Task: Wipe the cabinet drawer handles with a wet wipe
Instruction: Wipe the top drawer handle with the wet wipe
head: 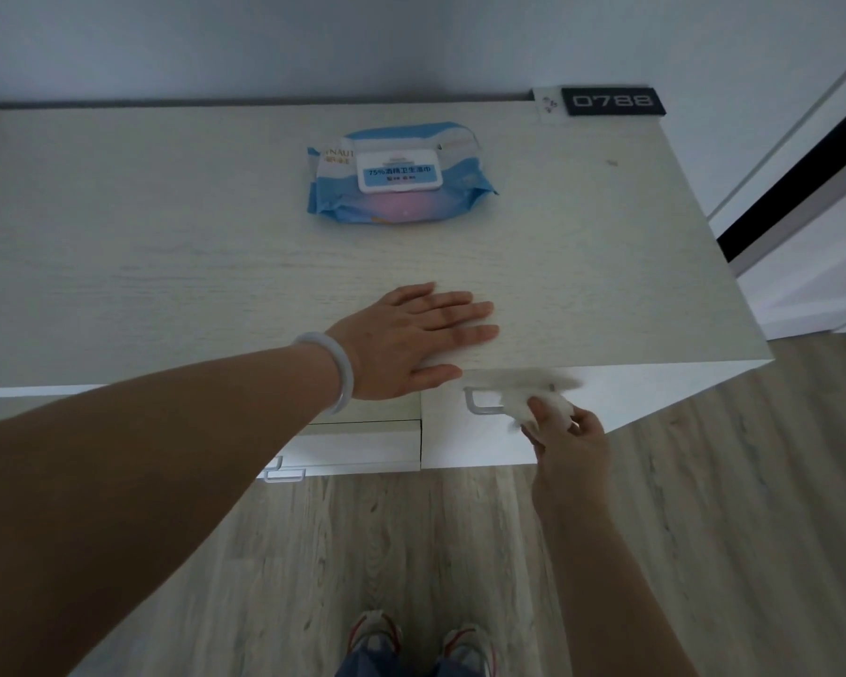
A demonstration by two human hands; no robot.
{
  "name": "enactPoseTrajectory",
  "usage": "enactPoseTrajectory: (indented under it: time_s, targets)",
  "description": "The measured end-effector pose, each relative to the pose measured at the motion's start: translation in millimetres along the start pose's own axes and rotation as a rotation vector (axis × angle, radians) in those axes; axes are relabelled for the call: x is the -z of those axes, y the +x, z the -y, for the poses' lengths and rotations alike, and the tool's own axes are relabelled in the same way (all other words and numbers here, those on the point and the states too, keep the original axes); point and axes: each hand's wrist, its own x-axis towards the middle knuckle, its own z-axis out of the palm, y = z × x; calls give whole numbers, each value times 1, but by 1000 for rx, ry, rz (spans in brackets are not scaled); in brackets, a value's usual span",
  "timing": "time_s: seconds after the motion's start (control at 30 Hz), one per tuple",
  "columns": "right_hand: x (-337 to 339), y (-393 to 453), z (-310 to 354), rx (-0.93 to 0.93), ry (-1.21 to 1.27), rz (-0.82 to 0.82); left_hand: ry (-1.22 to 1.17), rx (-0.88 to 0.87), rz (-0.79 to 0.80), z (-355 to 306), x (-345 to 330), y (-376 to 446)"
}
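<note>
wipes pack: "75%" on lid label | black plate: "0788"

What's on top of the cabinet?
On the cabinet top: a closed wet wipe pack, a "0788" number plate, the flat left hand. Surface beneath them is covered.
</note>
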Motion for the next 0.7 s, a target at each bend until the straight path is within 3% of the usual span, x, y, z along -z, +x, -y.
enactPoseTrajectory:
  time_s: [0.17,0.33,0.7]
  targets:
    - [-4,0,3,-109,172,49,14,-2,10,0,0,0]
    - [-40,-23,-30,-236,28,185,19,-1,23,0,-1,1]
    - [-34,-26,-14,-285,158,145,-5,3,10,0,1,0]
